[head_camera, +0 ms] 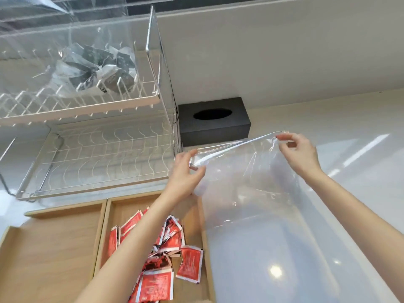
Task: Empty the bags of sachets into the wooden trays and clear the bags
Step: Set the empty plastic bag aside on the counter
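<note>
Red sachets (175, 254) (white-edged), black box (214, 121)

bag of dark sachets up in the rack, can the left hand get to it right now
Probably not yet: the left hand and right hand both pinch the empty bag. The dark sachets themselves lie unblocked.

Both hands raised, stretching a clear empty bag (247, 184) by its top edge. Left hand (185, 173) pinches the left corner, right hand (299, 152) the right corner, at 2 o'clock from it. Bag hangs over the white counter (306, 259). At 7 o'clock of the bag: wooden tray (205, 248) with red sachets (166, 254) heaped inside; second wooden tray (54, 248) touching at its 9 o'clock. White dish rack (98, 154) at 10 o'clock, holding a bag of dark sachets (98, 68) on its upper tier. Black tissue box (213, 120) at 12 o'clock.
</note>
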